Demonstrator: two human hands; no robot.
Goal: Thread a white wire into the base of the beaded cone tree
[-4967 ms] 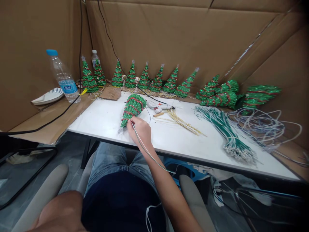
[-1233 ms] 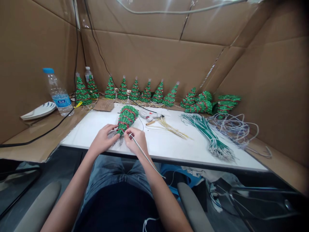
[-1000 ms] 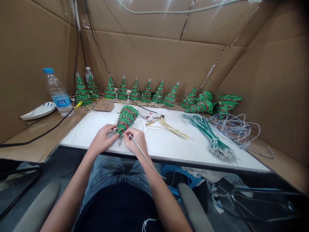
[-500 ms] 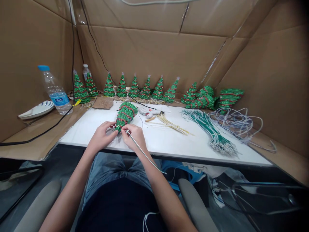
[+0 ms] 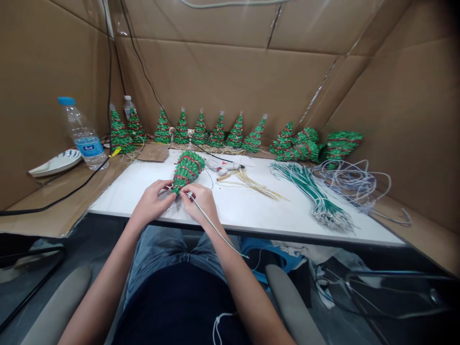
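At the tree (image 5: 187, 170) tip, both hands pinching, left hand (image 5: 153, 203) and right hand (image 5: 200, 201).

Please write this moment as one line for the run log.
left hand: holds tinsel tree tip | right hand: pinches white wire at tree | tree: lying on white table

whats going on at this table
A person sits at a white table with both hands on a small green tinsel tree that lies on its side. The left hand steadies its narrow end, and the right hand pinches a thin wire against it, the wire trailing toward the lap. A row of finished trees stands along the cardboard wall, with a bundle of green wires and a glue gun lying nearby.
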